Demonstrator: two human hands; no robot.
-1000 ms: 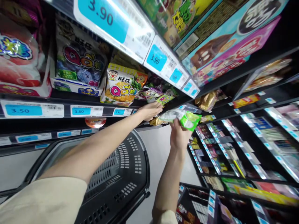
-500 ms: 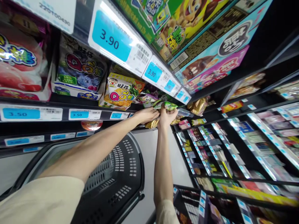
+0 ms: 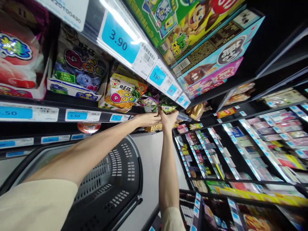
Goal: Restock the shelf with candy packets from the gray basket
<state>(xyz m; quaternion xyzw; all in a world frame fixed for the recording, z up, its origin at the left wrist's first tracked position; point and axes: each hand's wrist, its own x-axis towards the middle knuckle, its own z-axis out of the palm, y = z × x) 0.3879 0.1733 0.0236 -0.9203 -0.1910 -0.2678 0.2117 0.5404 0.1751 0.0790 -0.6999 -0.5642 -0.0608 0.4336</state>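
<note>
My right hand (image 3: 169, 120) is closed on a small green candy bag (image 3: 168, 108) at the shelf's front, its thumb on the near left side. Beside it, my left hand (image 3: 148, 120) is stretched out flat with its fingertips close against my right hand; part of the fingers is hidden. Just above the left hand sits a purple and green candy bag (image 3: 149, 102). Further left on the same shelf stand a yellow pineapple QQ gummy bag (image 3: 123, 93) and a dark blueberry gummy bag (image 3: 79, 64) in its display box.
Below my left arm is a black shopping basket (image 3: 122, 163) with slotted sides. A price rail (image 3: 134, 48) and a green snack box (image 3: 166, 22) overhang the hands. Gold-wrapped packs (image 3: 154, 127) lie under them. Stocked shelves (image 3: 240, 144) line the right side.
The view has shifted slightly, so the shelf goods sit further left. My left fingers have drawn back a little from the green candy bag; the right hand keeps hold of it.
</note>
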